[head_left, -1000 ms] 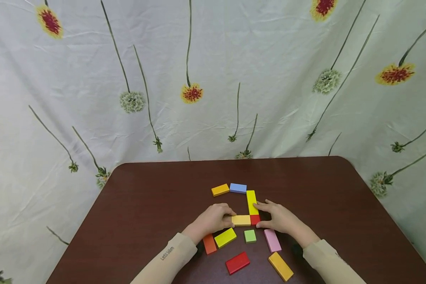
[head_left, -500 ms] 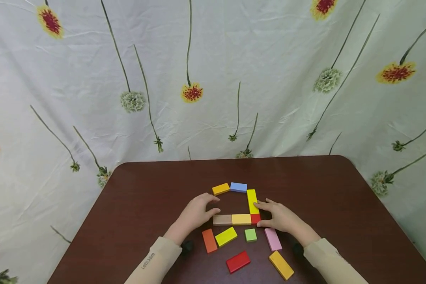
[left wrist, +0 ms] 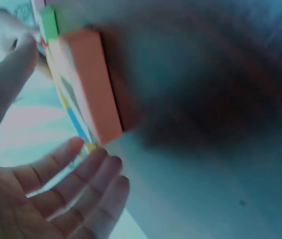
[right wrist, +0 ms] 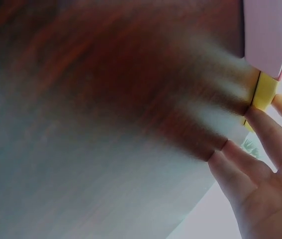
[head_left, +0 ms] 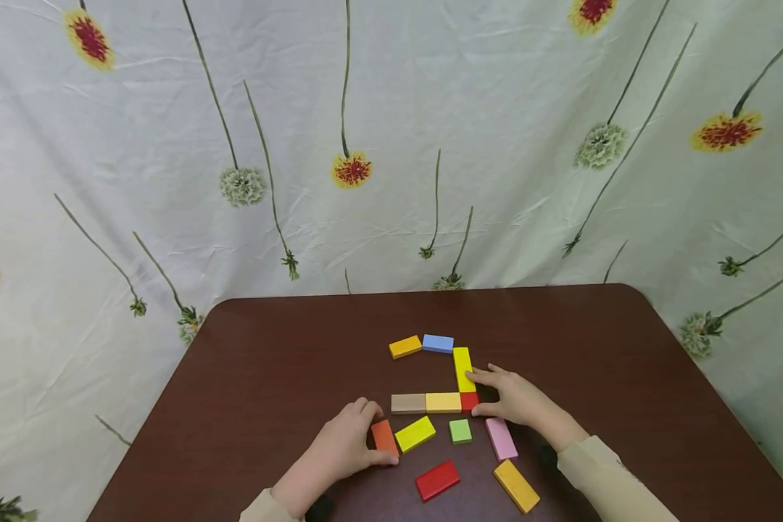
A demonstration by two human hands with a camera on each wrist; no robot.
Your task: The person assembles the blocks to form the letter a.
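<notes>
My left hand (head_left: 347, 444) is around an orange-red wooden block (head_left: 383, 436), its thumb at the near end and its fingers at the far end. In the left wrist view the thumb and fingers are spread wide around that orange-red block (left wrist: 92, 84). My right hand (head_left: 517, 399) rests on the table, its extended fingers at the side of an upright yellow block (head_left: 463, 368) and its thumb beside a small red block (head_left: 469, 402). From the red block a row runs left: a pale yellow block (head_left: 442, 403), then a grey-brown block (head_left: 407, 404).
A blue block (head_left: 438, 344) and an orange-yellow block (head_left: 405, 346) lie at the far end. Nearer are a yellow block (head_left: 415, 434), a green cube (head_left: 460, 431), a pink block (head_left: 501, 438), a red block (head_left: 437, 480) and a golden block (head_left: 516, 486) on the brown table (head_left: 248, 377).
My left hand let go of the grey-brown block at the row's left end, drew back left, then came nearer and down to the orange-red block. The right hand has stayed in place.
</notes>
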